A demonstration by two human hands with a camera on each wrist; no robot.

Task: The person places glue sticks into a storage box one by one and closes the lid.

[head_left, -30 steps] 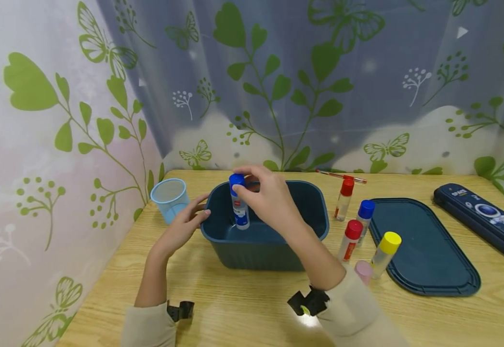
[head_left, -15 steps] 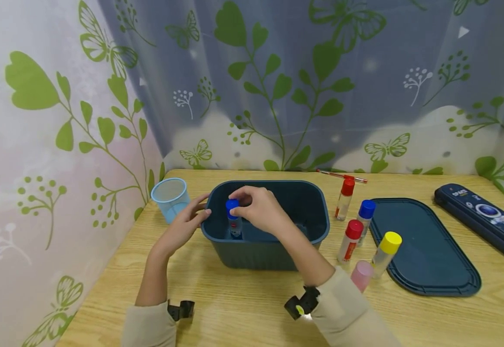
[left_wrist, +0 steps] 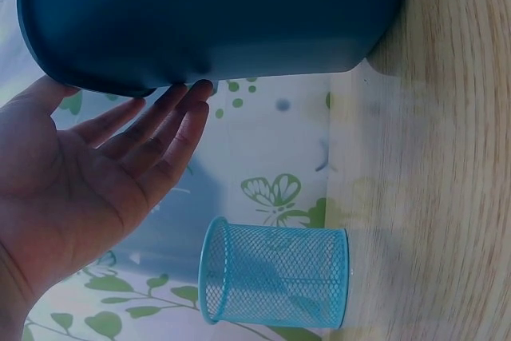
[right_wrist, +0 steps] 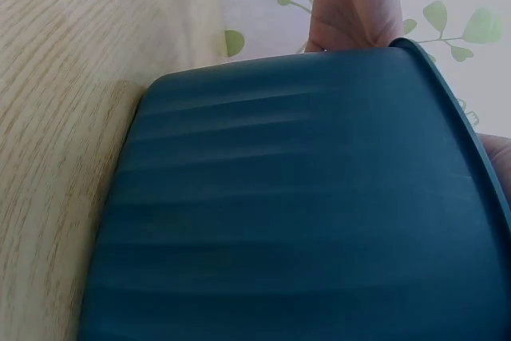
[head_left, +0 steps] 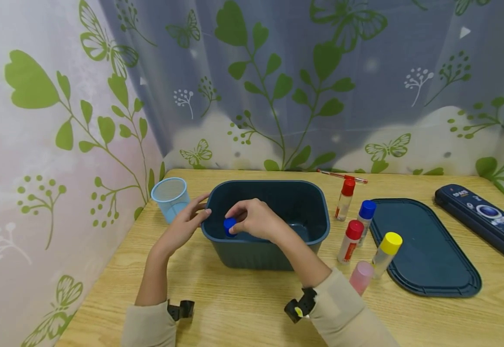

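A dark teal plastic bin [head_left: 260,255] stands on the table, open side up. My left hand [head_left: 185,224] holds its left rim, thumb over the edge and fingers along the outside wall, as the left wrist view also shows of the hand [left_wrist: 88,173]. Down inside the bin, near its left end, my right hand [head_left: 256,219] pinches the blue cap of a glue stick [head_left: 229,226]. The front wall hides the stick's body. In the right wrist view the bin wall [right_wrist: 295,189] fills most of the picture and covers the right fingers.
Right of the bin stand glue sticks with red [head_left: 345,200], blue [head_left: 366,214] and yellow caps [head_left: 387,253], plus a pink one [head_left: 362,277]. A teal lid [head_left: 425,246] and pencil case [head_left: 486,219] lie farther right. A light blue mesh cup [left_wrist: 275,273] stands left; a red pen [head_left: 342,176] lies behind.
My right hand has lowered the blue-capped glue stick into the bin, so only its cap shows now. The left hand has stayed at the rim.
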